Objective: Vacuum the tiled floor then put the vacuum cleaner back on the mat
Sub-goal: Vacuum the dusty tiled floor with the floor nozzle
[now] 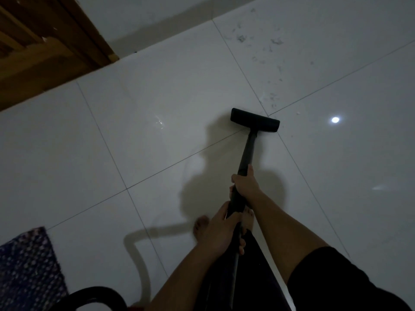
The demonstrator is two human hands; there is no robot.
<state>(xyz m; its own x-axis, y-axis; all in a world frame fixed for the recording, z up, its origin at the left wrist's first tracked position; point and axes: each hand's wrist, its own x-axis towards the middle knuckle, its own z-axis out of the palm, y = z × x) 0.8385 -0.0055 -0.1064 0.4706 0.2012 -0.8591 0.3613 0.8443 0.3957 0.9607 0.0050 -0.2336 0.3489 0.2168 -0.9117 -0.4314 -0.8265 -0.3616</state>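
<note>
A black vacuum wand (247, 151) slants down to a flat black floor head (255, 120) that sits on the pale tiled floor (134, 135) near a tile joint. My right hand (246, 185) grips the wand higher up its tube. My left hand (221, 234) grips the wand lower, close to my body. Dark dust and debris (258, 41) lie scattered on the tile beyond the head. A patterned blue mat (29, 263) lies at the lower left.
A brown wooden door or frame (45, 48) fills the upper left, against a white wall (157, 16). A black hose loop (96, 295) curves at the bottom edge. My bare feet (202, 225) stand just behind the wand. A ceiling light reflects on the floor at the right.
</note>
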